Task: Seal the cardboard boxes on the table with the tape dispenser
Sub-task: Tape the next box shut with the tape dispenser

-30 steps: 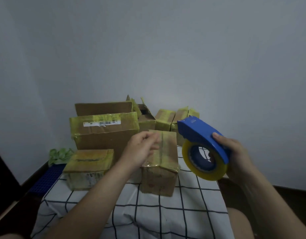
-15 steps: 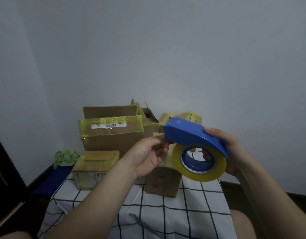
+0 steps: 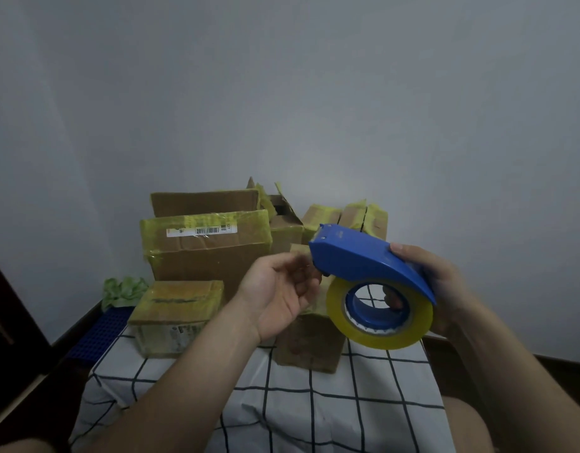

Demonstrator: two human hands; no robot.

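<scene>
Right hand grips blue tape dispenser by its far end, held in the air above the table, right side, yellow tape roll hanging below. Left hand palm-up, fingers curled at the dispenser's nose; can't tell if they pinch the tape end. Small box sits behind the hands, large box far left, flat box near left.
</scene>
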